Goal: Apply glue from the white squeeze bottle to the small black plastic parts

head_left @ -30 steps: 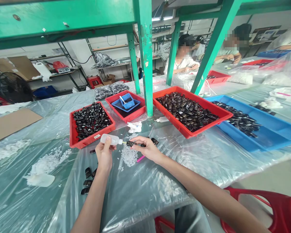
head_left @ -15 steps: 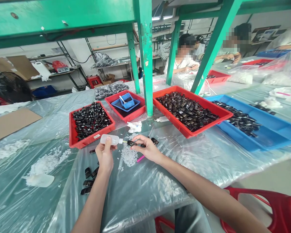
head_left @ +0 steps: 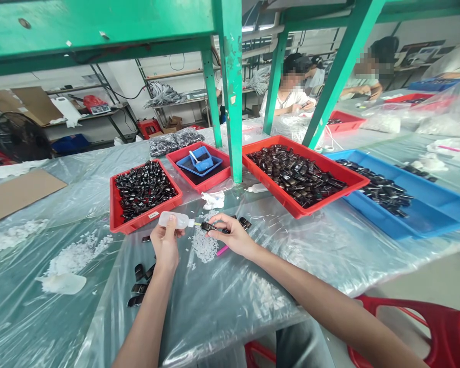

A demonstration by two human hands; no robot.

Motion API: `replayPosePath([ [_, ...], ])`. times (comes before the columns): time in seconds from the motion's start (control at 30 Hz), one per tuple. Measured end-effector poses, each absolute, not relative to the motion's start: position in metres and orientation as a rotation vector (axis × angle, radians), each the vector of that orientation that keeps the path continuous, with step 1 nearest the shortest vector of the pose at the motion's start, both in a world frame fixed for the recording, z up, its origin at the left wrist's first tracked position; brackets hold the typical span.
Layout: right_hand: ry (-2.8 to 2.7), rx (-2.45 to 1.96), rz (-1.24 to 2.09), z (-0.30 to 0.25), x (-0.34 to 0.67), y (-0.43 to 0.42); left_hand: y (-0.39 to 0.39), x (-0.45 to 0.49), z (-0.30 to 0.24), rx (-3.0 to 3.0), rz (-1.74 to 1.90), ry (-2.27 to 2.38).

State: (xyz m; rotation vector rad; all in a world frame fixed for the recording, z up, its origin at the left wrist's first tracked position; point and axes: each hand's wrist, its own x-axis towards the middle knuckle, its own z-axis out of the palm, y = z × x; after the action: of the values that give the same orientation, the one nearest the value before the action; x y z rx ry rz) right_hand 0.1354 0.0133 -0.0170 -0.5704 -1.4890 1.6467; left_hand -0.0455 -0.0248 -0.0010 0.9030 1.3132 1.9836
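My left hand (head_left: 167,240) is closed round a translucent white squeeze bottle (head_left: 173,220), lying sideways with its thin nozzle pointing right. The nozzle tip meets, or nearly meets, a small glossy black plastic part (head_left: 206,226) pinched in the fingers of my right hand (head_left: 230,234). Whether anything comes out of the nozzle is too small to see. Under the hands lies a heap of small clear-white pieces (head_left: 204,248), with a pink stick (head_left: 223,250) at its right edge. More black parts (head_left: 139,289) lie by my left forearm, and a few (head_left: 245,223) behind my right hand.
Red trays of black parts stand at left (head_left: 145,225) and right (head_left: 306,208). Between them, a red tray (head_left: 210,187) holds small blue trays. A blue tray (head_left: 437,204) lies far right. A green post (head_left: 232,102) rises ahead. Co-workers (head_left: 291,97) sit across the table.
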Motion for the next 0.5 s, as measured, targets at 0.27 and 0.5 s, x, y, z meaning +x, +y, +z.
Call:
replayPosePath([
  [0.27,-1.491,-0.584,1.651,-0.0154,0.1360,0.0135,-0.0253,-0.0460,-0.0010,0.932,1.976,1.338],
  [0.5,-1.513,-0.606,1.646,-0.0150,0.1359,0.0131,-0.0258,-0.0457,0.0029,0.859,1.951,1.314],
])
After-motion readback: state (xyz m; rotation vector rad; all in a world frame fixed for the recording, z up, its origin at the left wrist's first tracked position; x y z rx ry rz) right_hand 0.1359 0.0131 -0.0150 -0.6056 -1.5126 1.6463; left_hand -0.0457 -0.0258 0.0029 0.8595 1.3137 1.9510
